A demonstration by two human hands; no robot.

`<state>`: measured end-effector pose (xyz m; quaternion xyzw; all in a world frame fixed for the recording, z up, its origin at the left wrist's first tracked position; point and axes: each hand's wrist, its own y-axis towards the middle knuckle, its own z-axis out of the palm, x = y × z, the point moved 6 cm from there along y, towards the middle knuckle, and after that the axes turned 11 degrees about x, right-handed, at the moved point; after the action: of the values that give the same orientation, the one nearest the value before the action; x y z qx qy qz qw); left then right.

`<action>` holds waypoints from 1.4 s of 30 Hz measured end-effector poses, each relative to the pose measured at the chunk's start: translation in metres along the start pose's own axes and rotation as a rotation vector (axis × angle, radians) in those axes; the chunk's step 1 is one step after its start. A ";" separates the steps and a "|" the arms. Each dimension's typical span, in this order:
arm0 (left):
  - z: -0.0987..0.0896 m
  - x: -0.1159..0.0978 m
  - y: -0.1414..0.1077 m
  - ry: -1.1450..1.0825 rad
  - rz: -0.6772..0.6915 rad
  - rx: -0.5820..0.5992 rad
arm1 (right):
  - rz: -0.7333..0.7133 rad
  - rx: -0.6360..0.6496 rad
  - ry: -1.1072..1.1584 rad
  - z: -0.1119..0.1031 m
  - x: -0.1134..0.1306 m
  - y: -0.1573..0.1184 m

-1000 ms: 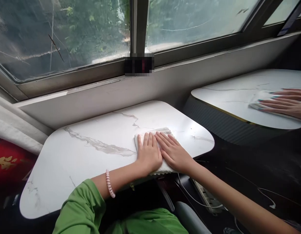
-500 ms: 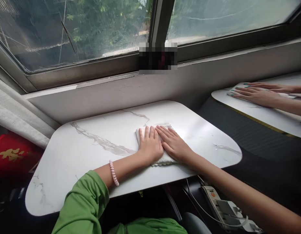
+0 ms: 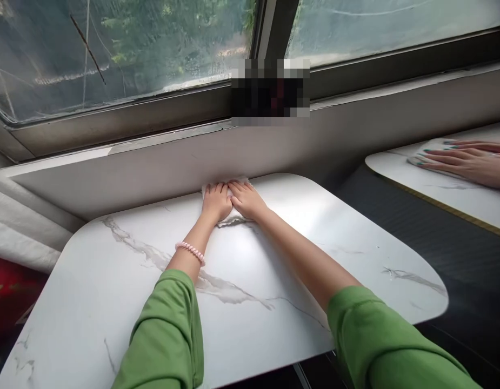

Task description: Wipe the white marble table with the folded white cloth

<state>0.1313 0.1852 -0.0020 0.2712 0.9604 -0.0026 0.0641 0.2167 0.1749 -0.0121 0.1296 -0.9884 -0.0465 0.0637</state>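
Note:
A white cloth [image 3: 234, 221] lies flat at the far edge of the white marbled table [image 3: 124, 281], close to the wall below the window. My left hand [image 3: 217, 202] presses on its left part, palm down, with fingers stretched out. On the cloth's right part rests my right hand [image 3: 247, 200], also flat with its fingers extended. The two hands touch at the thumbs. A pink coiled band [image 3: 190, 253] circles my left wrist.
At the right, another person's hands [image 3: 472, 159] lie on a cloth on a second marbled table [image 3: 468, 200]. A white curtain [image 3: 22, 221] and a red item [image 3: 14, 294] are at the left. Window frames run along the back.
Both my hands and the cloth have moved away from me, from the table's middle to its far edge. The view has shifted, and my right sleeve now shows.

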 end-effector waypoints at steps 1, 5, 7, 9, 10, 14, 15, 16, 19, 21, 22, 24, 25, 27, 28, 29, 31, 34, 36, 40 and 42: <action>0.000 0.001 0.002 0.004 0.006 -0.010 | 0.004 0.006 -0.002 0.000 0.000 0.002; 0.000 0.002 0.002 0.022 0.005 -0.017 | 0.032 0.024 -0.003 -0.003 0.001 0.000; 0.001 -0.001 -0.003 0.030 -0.003 -0.005 | 0.046 0.030 0.002 -0.005 0.005 -0.007; 0.001 -0.005 -0.013 0.032 -0.012 0.009 | 0.055 0.039 0.014 -0.006 0.009 -0.017; 0.001 -0.008 -0.021 0.031 -0.016 0.015 | 0.057 0.043 0.022 -0.007 0.012 -0.024; 0.003 -0.025 -0.064 0.017 -0.027 0.031 | 0.038 0.053 0.035 -0.008 0.029 -0.065; 0.003 -0.031 -0.077 0.011 -0.022 0.031 | 0.032 0.055 0.030 -0.008 0.035 -0.078; 0.003 -0.037 -0.092 0.006 -0.010 0.032 | 0.028 0.054 0.021 -0.008 0.041 -0.093; 0.003 -0.056 -0.139 -0.010 0.036 0.038 | 0.015 0.039 -0.016 -0.008 0.061 -0.141; 0.003 -0.068 -0.172 -0.017 0.059 0.045 | -0.010 0.015 -0.042 -0.008 0.076 -0.174; 0.002 -0.073 -0.188 -0.018 0.069 0.049 | -0.027 0.000 -0.054 -0.008 0.084 -0.189; 0.001 -0.082 -0.217 -0.017 0.086 0.055 | -0.066 -0.037 -0.072 -0.009 0.099 -0.216; 0.001 -0.085 -0.229 -0.015 0.092 0.058 | -0.083 -0.056 -0.078 -0.009 0.105 -0.226; 0.000 -0.087 -0.246 -0.015 0.098 0.066 | -0.107 -0.081 -0.084 -0.010 0.116 -0.240; -0.001 -0.087 -0.251 -0.019 0.100 0.073 | -0.114 -0.086 -0.085 -0.011 0.119 -0.244; -0.001 -0.087 -0.255 -0.025 0.100 0.082 | -0.119 -0.084 -0.084 -0.012 0.121 -0.246; -0.002 -0.085 -0.257 -0.042 0.097 0.100 | -0.130 -0.062 -0.077 -0.014 0.121 -0.245; -0.005 -0.082 -0.255 -0.073 0.088 0.123 | -0.162 0.007 -0.054 -0.017 0.116 -0.238; -0.006 -0.080 -0.252 -0.093 0.083 0.141 | -0.170 0.040 -0.038 -0.018 0.113 -0.232; -0.006 -0.067 -0.241 -0.120 0.059 0.149 | -0.141 0.018 -0.006 -0.016 0.111 -0.215; -0.006 -0.054 -0.229 -0.116 0.040 0.133 | -0.134 0.013 0.012 -0.014 0.114 -0.199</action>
<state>0.0573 -0.0381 0.0035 0.2936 0.9471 -0.0806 0.1015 0.1594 -0.0474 -0.0072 0.1964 -0.9774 -0.0436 0.0656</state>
